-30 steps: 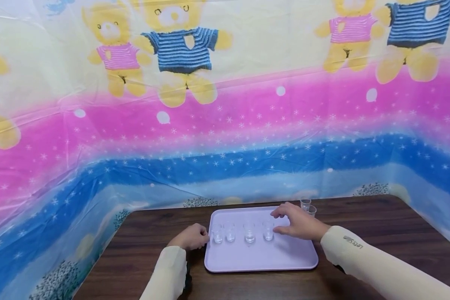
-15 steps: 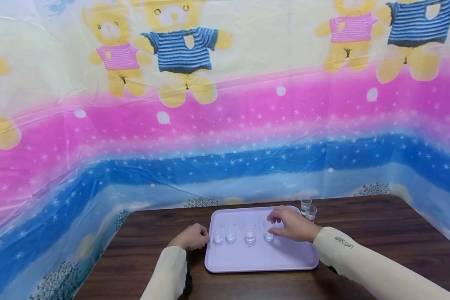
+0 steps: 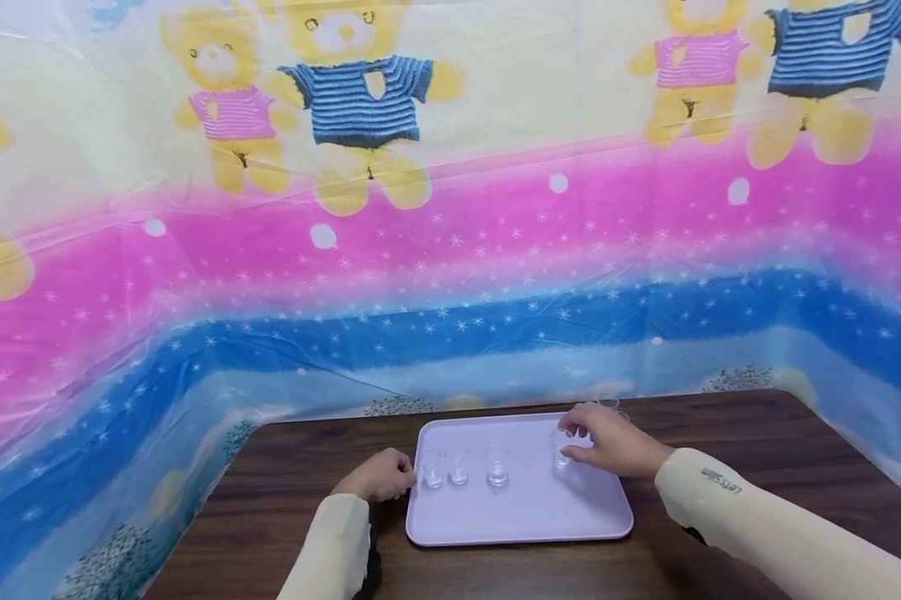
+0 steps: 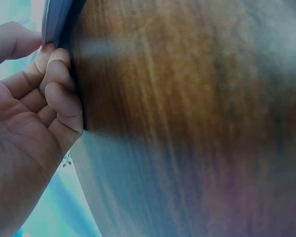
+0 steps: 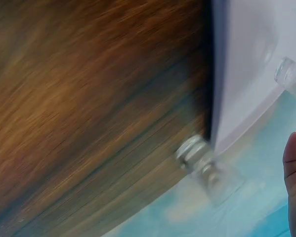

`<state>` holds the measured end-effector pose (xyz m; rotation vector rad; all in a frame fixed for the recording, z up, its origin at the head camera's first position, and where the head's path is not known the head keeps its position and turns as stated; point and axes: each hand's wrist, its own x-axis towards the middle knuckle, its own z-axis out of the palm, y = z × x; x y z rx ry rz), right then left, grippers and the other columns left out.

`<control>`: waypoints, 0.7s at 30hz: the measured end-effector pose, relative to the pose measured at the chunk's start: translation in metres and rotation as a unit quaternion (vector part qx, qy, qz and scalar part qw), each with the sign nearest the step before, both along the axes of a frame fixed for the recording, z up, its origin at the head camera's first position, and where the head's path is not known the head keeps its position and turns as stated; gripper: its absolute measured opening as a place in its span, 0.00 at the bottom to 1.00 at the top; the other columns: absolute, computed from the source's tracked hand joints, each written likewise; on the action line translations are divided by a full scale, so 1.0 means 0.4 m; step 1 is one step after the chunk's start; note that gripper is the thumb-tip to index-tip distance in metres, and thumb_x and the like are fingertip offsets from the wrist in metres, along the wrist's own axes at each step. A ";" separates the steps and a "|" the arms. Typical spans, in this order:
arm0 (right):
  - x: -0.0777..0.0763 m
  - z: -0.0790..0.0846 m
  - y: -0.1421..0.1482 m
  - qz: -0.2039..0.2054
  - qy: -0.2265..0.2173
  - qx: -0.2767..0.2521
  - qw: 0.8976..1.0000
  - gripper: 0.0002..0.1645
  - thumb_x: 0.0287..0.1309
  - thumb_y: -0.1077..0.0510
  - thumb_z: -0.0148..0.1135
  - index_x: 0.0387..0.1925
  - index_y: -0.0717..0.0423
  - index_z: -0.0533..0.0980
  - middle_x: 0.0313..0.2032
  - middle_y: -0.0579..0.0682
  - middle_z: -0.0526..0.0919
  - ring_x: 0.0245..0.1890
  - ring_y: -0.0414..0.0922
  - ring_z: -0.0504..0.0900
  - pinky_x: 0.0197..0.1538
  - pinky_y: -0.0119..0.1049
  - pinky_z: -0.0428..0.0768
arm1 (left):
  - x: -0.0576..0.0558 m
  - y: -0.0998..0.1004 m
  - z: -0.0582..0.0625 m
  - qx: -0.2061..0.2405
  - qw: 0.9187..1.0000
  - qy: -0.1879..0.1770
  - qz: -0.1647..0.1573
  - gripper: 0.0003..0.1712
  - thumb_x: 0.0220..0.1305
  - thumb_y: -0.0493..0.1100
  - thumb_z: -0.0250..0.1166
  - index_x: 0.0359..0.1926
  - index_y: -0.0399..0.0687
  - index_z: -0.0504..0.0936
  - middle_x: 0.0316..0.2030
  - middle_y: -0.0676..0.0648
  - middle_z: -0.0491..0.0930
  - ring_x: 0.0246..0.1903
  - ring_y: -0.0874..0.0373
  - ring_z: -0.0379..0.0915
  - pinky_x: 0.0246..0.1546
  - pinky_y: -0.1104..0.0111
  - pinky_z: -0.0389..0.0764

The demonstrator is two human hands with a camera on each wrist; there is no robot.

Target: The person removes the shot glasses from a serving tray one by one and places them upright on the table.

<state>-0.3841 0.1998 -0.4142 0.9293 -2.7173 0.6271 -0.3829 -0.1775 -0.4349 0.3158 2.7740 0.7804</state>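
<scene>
A lilac tray [image 3: 525,521] lies on the table. My left hand [image 3: 378,475] pinches its left edge between thumb and curled fingers, as the left wrist view shows up close. Three small clear shot glasses stand on the tray's left and middle part: the leftmost glass [image 3: 432,472], one close beside it [image 3: 458,468], and another glass [image 3: 498,468] a little apart. My right hand [image 3: 608,437] holds a fourth shot glass [image 3: 562,450] between thumb and fingers over the tray's right side. Whether its base touches the tray, I cannot tell.
Behind my right hand, more clear glasses [image 5: 202,163] stand on the dark wooden table [image 3: 735,467], just off the tray's far right corner. A printed curtain [image 3: 450,350] with bears hangs along the table's back edge and sides.
My right hand has closed on the rightmost shot glass and shifted it right and slightly back, widening the gap to the other three. My left hand stays at the tray edge.
</scene>
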 end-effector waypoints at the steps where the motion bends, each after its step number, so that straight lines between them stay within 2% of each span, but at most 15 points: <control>1: 0.000 0.001 0.008 -0.003 0.003 0.001 1.000 0.16 0.51 0.53 0.69 0.42 0.52 0.78 0.36 0.42 0.76 0.36 0.42 0.75 0.38 0.36 0.75 | 0.000 0.000 0.001 -0.001 1.000 0.000 0.001 0.09 0.61 0.40 0.56 0.25 0.45 0.77 0.20 0.49 0.74 0.20 0.57 0.68 0.21 0.67 0.70; 7: 0.011 0.004 0.064 -0.013 0.021 0.006 1.000 0.16 0.49 0.53 0.71 0.41 0.53 0.79 0.32 0.43 0.75 0.32 0.43 0.74 0.33 0.34 0.74 | 0.003 0.000 0.004 0.000 1.000 0.002 0.000 0.08 0.60 0.39 0.57 0.25 0.44 0.77 0.20 0.49 0.74 0.20 0.57 0.68 0.21 0.67 0.70; 15: 0.020 -0.007 0.141 -0.024 0.070 -0.013 0.997 0.16 0.46 0.55 0.73 0.37 0.55 0.80 0.28 0.41 0.76 0.27 0.36 0.73 0.30 0.32 0.75 | 0.008 -0.001 0.007 0.004 1.000 0.009 -0.004 0.08 0.60 0.39 0.56 0.25 0.44 0.77 0.19 0.49 0.74 0.19 0.57 0.67 0.21 0.67 0.69; 18: 0.021 -0.013 0.165 -0.040 0.059 -0.022 0.997 0.14 0.46 0.55 0.73 0.35 0.55 0.80 0.27 0.40 0.76 0.26 0.34 0.73 0.30 0.32 0.75 | 0.009 -0.001 0.007 0.005 1.000 0.008 -0.003 0.08 0.60 0.39 0.57 0.25 0.44 0.77 0.19 0.49 0.74 0.19 0.57 0.68 0.21 0.67 0.69; 21: 0.022 -0.018 0.182 -0.060 0.027 -0.029 0.997 0.13 0.47 0.56 0.72 0.35 0.57 0.79 0.26 0.39 0.76 0.26 0.34 0.74 0.30 0.32 0.76 | 0.009 -0.003 0.004 0.004 1.000 0.007 0.001 0.08 0.60 0.39 0.57 0.25 0.44 0.77 0.20 0.49 0.74 0.20 0.57 0.68 0.21 0.67 0.70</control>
